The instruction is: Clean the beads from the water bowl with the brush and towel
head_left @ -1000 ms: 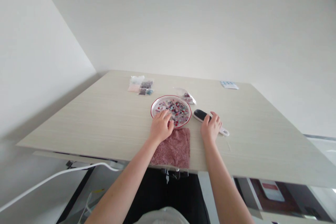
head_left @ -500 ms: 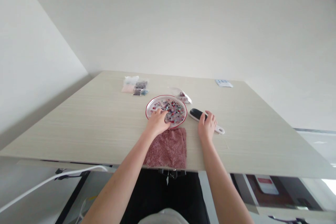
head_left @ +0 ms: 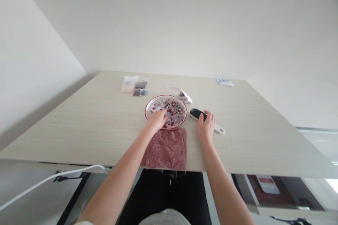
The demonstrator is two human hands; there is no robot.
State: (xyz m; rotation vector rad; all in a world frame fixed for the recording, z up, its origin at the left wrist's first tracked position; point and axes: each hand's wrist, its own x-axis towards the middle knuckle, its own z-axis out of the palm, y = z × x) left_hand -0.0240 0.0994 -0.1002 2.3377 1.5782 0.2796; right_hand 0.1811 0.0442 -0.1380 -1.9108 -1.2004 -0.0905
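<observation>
My left hand reaches over the lower left of a round white plate with a red rim, its fingertips among many small coloured beads or rhinestones. Whether those fingers pinch anything is hidden. My right hand lies closed around the neck of a white-handled brush with black bristles, to the right of the plate. A pink terry towel lies under my left wrist, just in front of the plate.
A clear plastic bag with dark contents lies behind the plate. Several small packets sit further back, and a small printed card lies at the far right. A white cable runs below the table's near edge.
My left hand has shifted slightly over the plate's lower left. My right hand stays on the brush. The whole view has moved slightly, with the table sitting a little lower.
</observation>
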